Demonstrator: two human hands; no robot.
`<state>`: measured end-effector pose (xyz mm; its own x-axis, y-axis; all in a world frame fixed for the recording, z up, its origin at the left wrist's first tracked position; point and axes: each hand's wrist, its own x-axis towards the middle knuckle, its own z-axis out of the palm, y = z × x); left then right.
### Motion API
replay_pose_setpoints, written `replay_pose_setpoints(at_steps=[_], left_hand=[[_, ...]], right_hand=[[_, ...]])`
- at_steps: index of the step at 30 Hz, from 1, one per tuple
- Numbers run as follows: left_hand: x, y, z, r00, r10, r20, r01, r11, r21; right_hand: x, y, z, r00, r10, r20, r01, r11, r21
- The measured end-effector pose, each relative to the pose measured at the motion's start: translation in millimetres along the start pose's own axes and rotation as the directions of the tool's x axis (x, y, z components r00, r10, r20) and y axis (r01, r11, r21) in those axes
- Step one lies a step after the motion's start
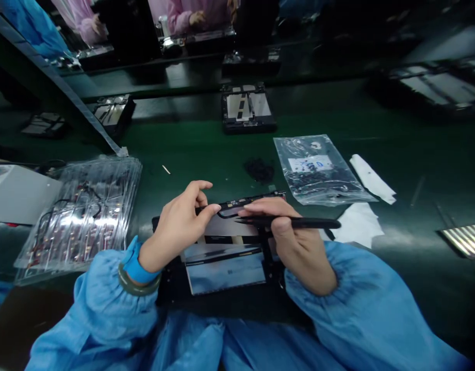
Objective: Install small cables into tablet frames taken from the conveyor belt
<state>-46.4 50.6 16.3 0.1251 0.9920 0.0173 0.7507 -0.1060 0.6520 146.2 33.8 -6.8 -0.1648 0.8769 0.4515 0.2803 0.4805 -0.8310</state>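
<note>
An opened tablet-like device [226,275] lies in front of me, with silvery battery panels and a dark frame. My left hand [183,214] is at its far left edge, fingers curled and thumb tip on a thin black part; what the fingers grip is mostly hidden. A black cable [226,215] curves just right of that thumb. Black tweezers [302,222] lie in my right hand [295,242], their tips pointing left over the device. The right fingertips rest near its far edge, where a strip of small components [241,202] shows.
Stacked clear trays of parts [86,216] and a white box [20,193] stand left. Beyond the device are a pile of small black pieces [259,170], a plastic bag [318,170] and white wipes [359,225]. Another opened device [248,109] sits farther back; co-workers' sleeves [183,15] show beyond.
</note>
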Motion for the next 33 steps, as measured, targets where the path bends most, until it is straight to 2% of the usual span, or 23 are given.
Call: replay_pose_setpoints(at_steps=[5, 9, 15, 21, 24, 26, 28, 29, 31, 32, 33], left_hand=[[-2.3, 0.6, -1.2, 0.999, 0.051, -0.014, -0.050, 0.998, 0.045], [-3.9, 0.6, -1.6, 0.999, 0.050, -0.010, -0.050, 0.998, 0.046], [-2.0, 1.0, 0.7, 1.000, 0.017, 0.005, -0.017, 0.999, 0.040], [0.3, -0.7, 3.1, 1.000, 0.005, 0.020, -0.006, 0.999, 0.041], [-0.4, 0.4, 1.4, 1.000, 0.003, 0.030, -0.004, 1.000, 0.031], [-0.3, 0.4, -0.5, 0.999, -0.008, 0.034, 0.007, 1.000, 0.025], [1.2, -1.9, -2.7, 0.998, -0.045, 0.038, 0.044, 0.999, 0.023], [2.6, -3.9, -3.9, 0.997, -0.072, 0.038, 0.071, 0.997, 0.012], [6.2, -9.2, -6.9, 0.992, -0.126, 0.029, 0.128, 0.990, -0.063], [8.1, -11.8, -8.8, 0.988, -0.152, 0.024, 0.154, 0.980, -0.126], [9.8, -13.9, -10.9, 0.984, -0.178, 0.016, 0.177, 0.963, -0.203]], right_hand=[[-3.1, 6.8, 4.1, 0.998, -0.002, -0.064, 0.006, 0.998, 0.061], [-3.4, 5.4, 6.3, 0.998, -0.006, -0.060, 0.011, 0.996, 0.093], [-0.7, 5.6, 5.1, 0.994, 0.107, 0.028, -0.110, 0.984, 0.139], [-0.8, 7.7, 11.1, 0.987, 0.157, 0.032, -0.160, 0.974, 0.159], [-3.6, 4.7, 10.2, 0.977, 0.210, 0.032, -0.211, 0.939, 0.273], [-2.2, 5.0, 0.9, 0.967, 0.250, -0.043, -0.214, 0.895, 0.391], [3.6, 12.3, -17.1, 0.925, 0.300, -0.233, -0.186, 0.892, 0.412], [7.7, 19.3, -28.7, 0.878, 0.313, -0.361, -0.174, 0.914, 0.368], [15.5, 38.8, -53.6, 0.755, 0.319, -0.573, -0.260, 0.948, 0.185], [18.1, 49.4, -65.3, 0.728, 0.323, -0.605, -0.312, 0.941, 0.127], [19.6, 59.2, -75.5, 0.721, 0.334, -0.608, -0.365, 0.928, 0.077]])
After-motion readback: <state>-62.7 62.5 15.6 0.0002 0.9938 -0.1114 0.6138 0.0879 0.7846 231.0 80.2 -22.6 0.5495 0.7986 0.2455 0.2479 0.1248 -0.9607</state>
